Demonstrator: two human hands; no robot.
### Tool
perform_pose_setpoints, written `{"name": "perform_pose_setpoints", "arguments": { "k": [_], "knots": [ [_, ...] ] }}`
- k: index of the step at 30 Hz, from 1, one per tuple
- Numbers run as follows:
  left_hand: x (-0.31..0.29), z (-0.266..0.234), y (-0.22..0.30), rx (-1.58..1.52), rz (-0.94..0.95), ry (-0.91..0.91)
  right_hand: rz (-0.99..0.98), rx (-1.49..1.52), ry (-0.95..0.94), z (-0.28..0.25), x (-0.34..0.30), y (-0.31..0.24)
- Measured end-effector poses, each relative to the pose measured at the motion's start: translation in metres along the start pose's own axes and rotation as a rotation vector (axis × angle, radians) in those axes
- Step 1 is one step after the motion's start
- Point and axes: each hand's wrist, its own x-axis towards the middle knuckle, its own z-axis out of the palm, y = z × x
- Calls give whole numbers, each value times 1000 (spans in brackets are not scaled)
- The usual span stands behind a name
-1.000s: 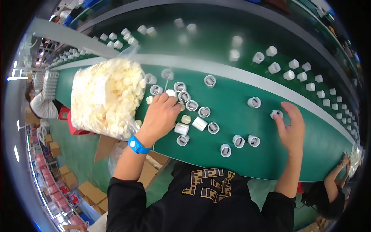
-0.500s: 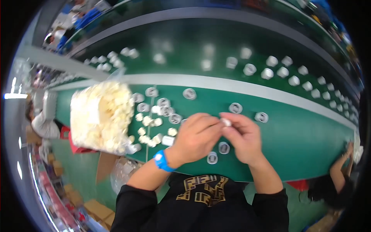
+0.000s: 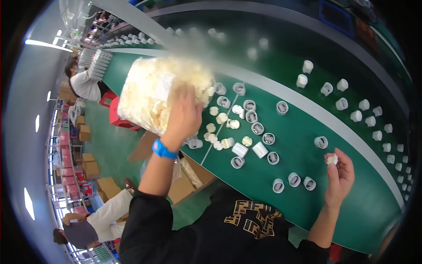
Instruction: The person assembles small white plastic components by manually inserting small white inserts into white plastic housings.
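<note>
Currently, the left hand lies against the bag of cream discs, its grip impossible to tell; the right hand pinches a small white part above the green table. Between them sit loose discs and white cups.

The two hands, which met at the middle of the belt half a second ago, are now well apart. The left hand has gone left to the clear bag of cream pieces, its fingers over the bag's right part. The right hand has moved back right, a small whitish piece at its fingertips. More of a person in pale trousers shows at near left.
</note>
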Motion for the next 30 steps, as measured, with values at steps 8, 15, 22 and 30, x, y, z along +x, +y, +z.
{"name": "perform_pose_setpoints", "arguments": {
  "k": [8,15,22,30],
  "knots": [
    [71,29,-26,254,-454,-119,-67,-70,65,0,-4,1],
    [78,57,-44,226,-362,-146,-74,-68,161,-26,-18,3],
    [82,48,-56,98,-310,-150,-137,-114,188,-38,-27,1],
    [58,-14,3,-50,-205,-46,-141,-183,186,-58,-48,2]
  ]
}}
